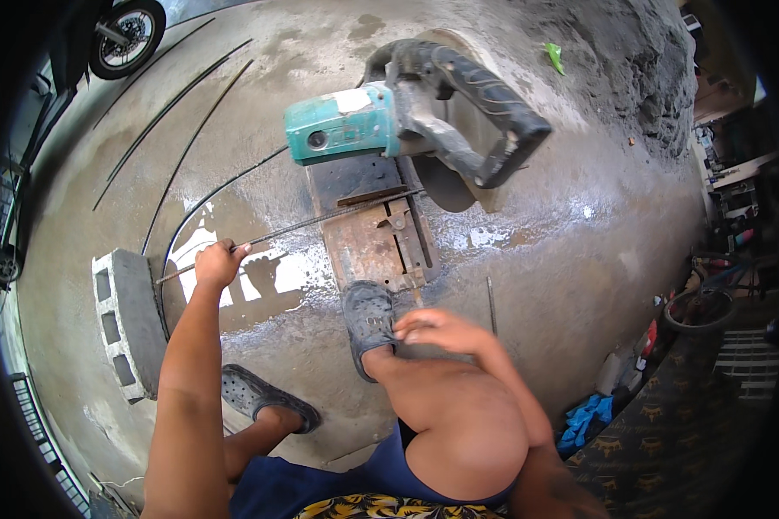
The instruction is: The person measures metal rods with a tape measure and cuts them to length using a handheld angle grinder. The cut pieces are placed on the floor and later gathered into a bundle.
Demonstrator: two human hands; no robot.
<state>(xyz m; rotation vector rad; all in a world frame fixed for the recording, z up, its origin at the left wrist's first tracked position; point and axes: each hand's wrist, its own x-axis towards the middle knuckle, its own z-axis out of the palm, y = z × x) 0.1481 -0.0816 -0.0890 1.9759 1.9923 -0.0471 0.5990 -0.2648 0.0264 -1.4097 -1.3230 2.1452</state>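
Observation:
My left hand (219,264) is closed round a thin ribbed steel rod (294,228). One end of the rod lies by a grey hollow block (134,324); the other reaches across the rusty base (355,251) of a cut-off saw. The teal motor (342,125) and black handle (493,95) of the saw are raised above the base, its disc partly hidden by the guard. My right hand (441,329), fingers loosely bent and apart, hovers beside the dark clog (370,316) on my right foot, which rests against the base's near end. Nothing shows in that hand.
Several long rods (199,130) lie on the wet concrete floor at left, near a motorbike wheel (128,39). A heap of grey sand (632,78) rises at far right. A short rod (492,303) and a blue plastic bag (585,422) lie to the right.

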